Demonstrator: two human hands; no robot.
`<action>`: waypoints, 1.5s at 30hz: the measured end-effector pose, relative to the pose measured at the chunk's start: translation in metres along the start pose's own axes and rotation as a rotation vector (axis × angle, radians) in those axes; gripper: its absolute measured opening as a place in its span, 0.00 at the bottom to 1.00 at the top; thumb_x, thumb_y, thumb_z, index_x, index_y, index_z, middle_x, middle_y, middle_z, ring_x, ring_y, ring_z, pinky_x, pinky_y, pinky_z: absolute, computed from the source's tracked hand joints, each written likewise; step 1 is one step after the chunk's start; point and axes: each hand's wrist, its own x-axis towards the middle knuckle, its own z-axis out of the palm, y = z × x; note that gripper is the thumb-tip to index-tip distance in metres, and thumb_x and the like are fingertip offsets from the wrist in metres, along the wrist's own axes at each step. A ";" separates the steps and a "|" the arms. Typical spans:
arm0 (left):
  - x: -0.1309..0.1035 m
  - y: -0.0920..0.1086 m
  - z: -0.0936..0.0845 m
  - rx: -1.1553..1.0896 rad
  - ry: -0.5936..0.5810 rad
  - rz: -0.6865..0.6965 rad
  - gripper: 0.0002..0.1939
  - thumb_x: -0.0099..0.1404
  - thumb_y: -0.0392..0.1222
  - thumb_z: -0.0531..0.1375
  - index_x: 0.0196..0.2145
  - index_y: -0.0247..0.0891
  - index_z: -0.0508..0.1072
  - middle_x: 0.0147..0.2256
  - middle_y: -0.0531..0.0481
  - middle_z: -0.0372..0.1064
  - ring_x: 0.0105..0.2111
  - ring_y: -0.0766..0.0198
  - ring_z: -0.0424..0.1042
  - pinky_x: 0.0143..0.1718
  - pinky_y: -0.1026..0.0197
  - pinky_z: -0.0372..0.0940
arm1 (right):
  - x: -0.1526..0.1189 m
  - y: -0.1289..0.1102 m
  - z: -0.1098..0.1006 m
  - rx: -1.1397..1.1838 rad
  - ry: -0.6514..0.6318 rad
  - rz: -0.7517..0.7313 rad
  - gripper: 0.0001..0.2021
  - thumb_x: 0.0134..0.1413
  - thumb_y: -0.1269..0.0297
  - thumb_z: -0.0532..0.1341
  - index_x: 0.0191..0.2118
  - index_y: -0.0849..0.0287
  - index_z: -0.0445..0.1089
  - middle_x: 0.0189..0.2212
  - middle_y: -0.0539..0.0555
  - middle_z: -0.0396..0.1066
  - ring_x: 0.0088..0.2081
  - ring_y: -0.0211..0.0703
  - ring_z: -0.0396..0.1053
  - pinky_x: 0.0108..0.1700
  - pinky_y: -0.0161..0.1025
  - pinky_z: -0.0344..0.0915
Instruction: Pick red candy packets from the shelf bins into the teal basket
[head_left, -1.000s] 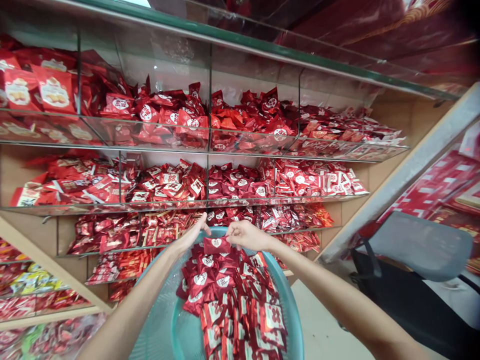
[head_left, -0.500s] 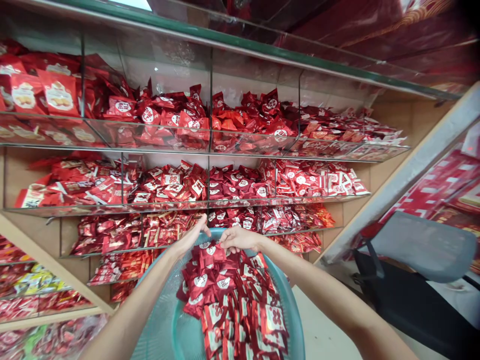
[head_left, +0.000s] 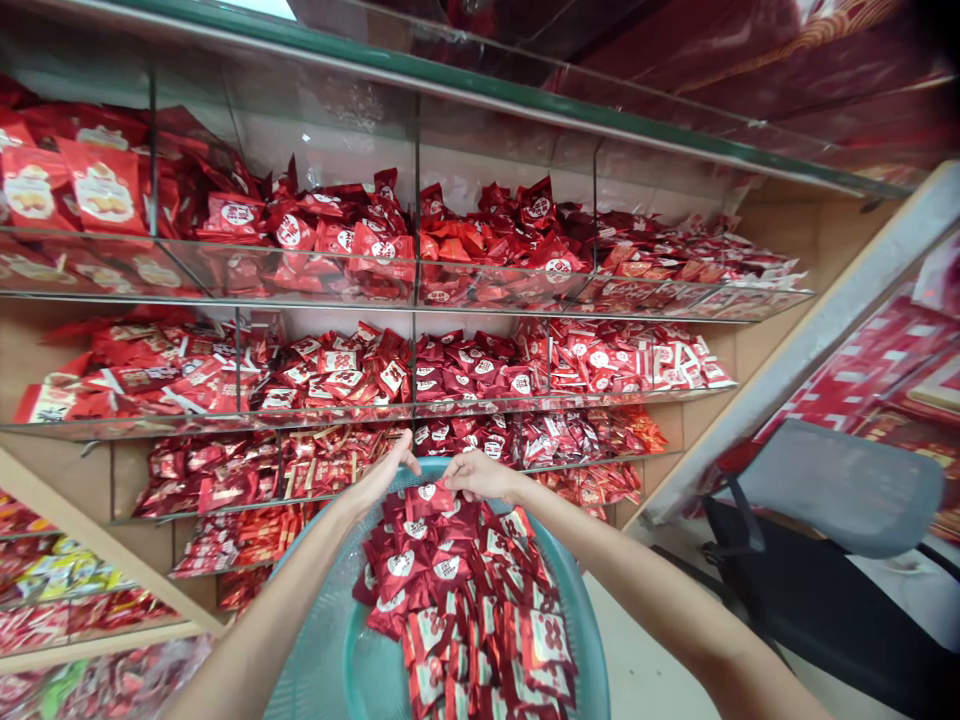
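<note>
A teal plastic basket (head_left: 592,610) is in front of me, with a heap of small red snack packets (head_left: 450,570) on its right side. My left hand (head_left: 384,472) grips the far rim of the basket, its fingers partly hidden behind the edge. My right hand (head_left: 480,474) is just right of it over the far end of the heap. Its thumb and fingers pinch the corner of a dark red packet with a white heart-shaped label (head_left: 427,496). Packets with white labels and red round prints lie nearer to me in rows.
Shelves with clear dividers (head_left: 416,362) hold many red packets beyond the basket. A glass shelf edge (head_left: 450,78) runs across above. At the right stands a grey and black chair (head_left: 847,490). Yellow packets (head_left: 71,568) lie on lower shelves at left.
The packet in my right hand has shifted slightly up toward the far rim and lies flatter. My left hand has stayed at the rim. The view has moved a little.
</note>
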 end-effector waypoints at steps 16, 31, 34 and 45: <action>-0.001 0.002 -0.002 0.083 -0.004 0.072 0.34 0.57 0.69 0.40 0.23 0.40 0.72 0.34 0.50 0.72 0.43 0.54 0.65 0.48 0.53 0.57 | -0.020 -0.077 -0.004 -0.940 0.615 -0.384 0.17 0.60 0.57 0.49 0.28 0.58 0.68 0.22 0.50 0.69 0.25 0.37 0.65 0.30 0.33 0.53; -0.005 0.001 -0.001 0.118 0.024 0.097 0.34 0.57 0.69 0.39 0.23 0.41 0.72 0.36 0.50 0.72 0.46 0.53 0.64 0.51 0.52 0.55 | 0.061 -0.133 -0.042 -1.353 0.691 -0.392 0.10 0.58 0.68 0.51 0.45 0.60 0.64 0.44 0.61 0.65 0.44 0.47 0.65 0.43 0.41 0.62; -0.004 -0.003 -0.002 0.104 0.027 0.094 0.35 0.57 0.69 0.39 0.23 0.41 0.72 0.35 0.50 0.72 0.44 0.53 0.65 0.49 0.52 0.56 | 0.066 -0.131 -0.046 -1.394 0.696 -0.355 0.13 0.59 0.72 0.46 0.44 0.60 0.65 0.44 0.62 0.65 0.45 0.48 0.64 0.43 0.42 0.61; -0.004 -0.003 0.000 0.109 0.023 0.073 0.34 0.57 0.69 0.39 0.23 0.41 0.72 0.34 0.50 0.72 0.41 0.54 0.67 0.48 0.52 0.58 | 0.035 -0.122 -0.076 -0.741 0.972 -0.593 0.09 0.56 0.64 0.51 0.34 0.59 0.67 0.35 0.55 0.70 0.34 0.42 0.67 0.38 0.37 0.61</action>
